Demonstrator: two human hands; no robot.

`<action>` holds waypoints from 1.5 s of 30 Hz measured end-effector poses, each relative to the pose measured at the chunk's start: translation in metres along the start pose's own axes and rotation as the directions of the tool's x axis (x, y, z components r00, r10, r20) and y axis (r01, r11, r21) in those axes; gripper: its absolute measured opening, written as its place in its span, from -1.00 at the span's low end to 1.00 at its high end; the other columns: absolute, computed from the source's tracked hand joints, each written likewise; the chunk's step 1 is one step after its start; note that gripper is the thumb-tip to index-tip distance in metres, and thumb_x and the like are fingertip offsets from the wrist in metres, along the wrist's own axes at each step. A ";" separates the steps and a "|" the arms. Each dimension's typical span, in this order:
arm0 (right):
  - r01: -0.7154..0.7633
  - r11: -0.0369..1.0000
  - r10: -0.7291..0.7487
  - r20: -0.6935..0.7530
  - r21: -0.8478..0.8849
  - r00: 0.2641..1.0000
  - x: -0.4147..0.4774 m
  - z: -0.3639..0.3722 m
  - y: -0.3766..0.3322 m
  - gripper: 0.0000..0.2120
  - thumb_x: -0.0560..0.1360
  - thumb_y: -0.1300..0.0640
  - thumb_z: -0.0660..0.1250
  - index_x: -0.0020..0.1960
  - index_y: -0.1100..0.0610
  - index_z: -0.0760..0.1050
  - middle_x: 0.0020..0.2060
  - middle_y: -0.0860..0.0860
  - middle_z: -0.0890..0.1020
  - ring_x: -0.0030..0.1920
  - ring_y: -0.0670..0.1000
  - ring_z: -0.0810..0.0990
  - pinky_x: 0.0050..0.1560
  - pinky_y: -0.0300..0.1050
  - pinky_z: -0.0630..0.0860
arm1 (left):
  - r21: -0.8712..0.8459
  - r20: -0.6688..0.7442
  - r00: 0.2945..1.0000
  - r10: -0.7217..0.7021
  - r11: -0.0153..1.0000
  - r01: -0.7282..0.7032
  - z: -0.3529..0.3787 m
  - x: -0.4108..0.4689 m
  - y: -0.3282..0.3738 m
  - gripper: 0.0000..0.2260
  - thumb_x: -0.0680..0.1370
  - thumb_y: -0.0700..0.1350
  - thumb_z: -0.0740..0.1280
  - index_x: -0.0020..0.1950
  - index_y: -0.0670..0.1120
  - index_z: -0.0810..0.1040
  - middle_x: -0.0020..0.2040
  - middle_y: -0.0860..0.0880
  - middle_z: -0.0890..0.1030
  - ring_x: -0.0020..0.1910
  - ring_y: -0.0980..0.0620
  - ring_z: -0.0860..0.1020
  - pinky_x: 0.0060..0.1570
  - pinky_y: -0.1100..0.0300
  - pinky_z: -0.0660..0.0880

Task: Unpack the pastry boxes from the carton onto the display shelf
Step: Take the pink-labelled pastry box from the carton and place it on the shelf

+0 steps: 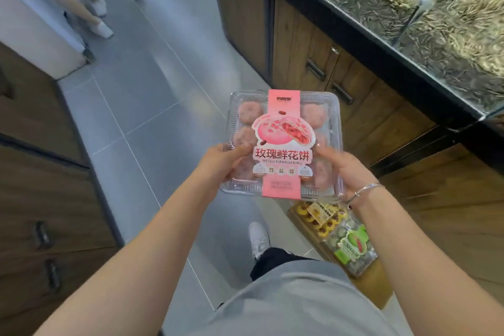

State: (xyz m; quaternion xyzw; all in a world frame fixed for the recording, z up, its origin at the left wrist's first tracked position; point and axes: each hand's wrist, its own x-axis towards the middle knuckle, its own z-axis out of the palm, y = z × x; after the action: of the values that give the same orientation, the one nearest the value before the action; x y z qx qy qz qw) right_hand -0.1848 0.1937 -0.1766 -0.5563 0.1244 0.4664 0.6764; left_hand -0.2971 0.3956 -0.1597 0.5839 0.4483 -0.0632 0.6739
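Clear plastic pastry box with a pink paper sleeve (283, 142) is held level in the air over the grey tiled floor (152, 106), between both hands and just above the carton. The left hand (221, 163) grips its near left edge, thumb lying on the lid; the fingers go under the box and are hidden. The right hand (346, 172), with a thin silver bracelet (365, 191) at the wrist, grips the near right edge the same way, its fingers also out of sight beneath. Round pink pastries show blurred through the lid, and the sleeve covers the middle ones. Below the right forearm lies the brown cardboard carton (373, 289), partly hidden by the arm and by the person's grey clothing; in it are a clear box of yellow pastries (319, 215) and a clear box with a green label (351, 248), whose print is too blurred to read. To the right runs a dark wooden cabinet (305, 49) topped by glass bins of seeds (409, 8), cut off by the frame. Another person's legs (81, 0) show at top left, cut off above.
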 end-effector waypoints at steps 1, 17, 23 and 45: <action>0.003 1.000 -0.003 -0.034 -0.008 0.999 0.009 0.004 -0.012 -0.48 0.42 0.11 0.39 0.30 0.33 0.40 0.20 0.33 0.54 0.22 0.35 0.51 0.19 0.36 0.43 | 0.014 -0.001 1.000 0.012 1.000 -0.012 0.000 0.013 0.013 -0.79 0.47 -0.03 0.43 -0.03 -0.15 0.60 -0.32 0.01 0.69 -0.42 0.09 0.61 -0.39 0.31 0.54; 0.220 0.975 -0.194 -0.347 0.036 0.918 0.155 0.064 -0.189 -0.67 0.34 0.09 0.48 0.07 0.12 0.52 -0.11 0.18 0.68 -0.09 0.23 0.66 0.05 0.40 0.50 | 0.325 0.352 0.926 0.138 0.909 -0.259 -0.004 0.214 0.236 -0.89 0.46 -0.18 0.43 -0.03 -0.11 0.60 -0.32 0.08 0.67 -0.37 0.13 0.61 -0.34 0.36 0.51; 0.406 0.908 -0.297 -0.519 0.107 0.802 0.202 0.090 -0.305 -0.74 0.41 0.23 0.41 0.08 0.22 0.50 -0.18 0.17 0.65 -0.30 0.13 0.67 -0.20 0.12 0.63 | 0.277 0.457 0.850 0.261 0.867 -0.415 0.029 0.294 0.371 -0.87 0.49 -0.19 0.41 -0.12 -0.15 0.46 -0.56 0.04 0.50 -0.60 0.12 0.45 -0.51 0.20 0.50; 0.680 0.730 -0.459 -0.784 -0.065 0.418 0.223 -0.064 -0.592 -0.69 0.37 0.25 0.45 0.04 0.13 0.41 0.01 0.21 0.64 -0.03 0.22 0.65 -0.05 0.34 0.56 | 0.072 0.738 0.502 0.451 0.687 -0.723 0.325 0.382 0.643 -0.38 0.39 0.00 0.50 0.36 -0.02 0.30 0.03 -0.03 0.63 -0.18 0.04 0.65 -0.25 0.16 0.59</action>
State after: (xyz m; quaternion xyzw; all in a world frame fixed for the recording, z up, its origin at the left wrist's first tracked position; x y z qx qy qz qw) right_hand 0.4121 0.2803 0.0246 -0.6097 0.2567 -0.0924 0.7442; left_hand 0.4925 0.4882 0.0236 0.7547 -0.0770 -0.1139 0.6415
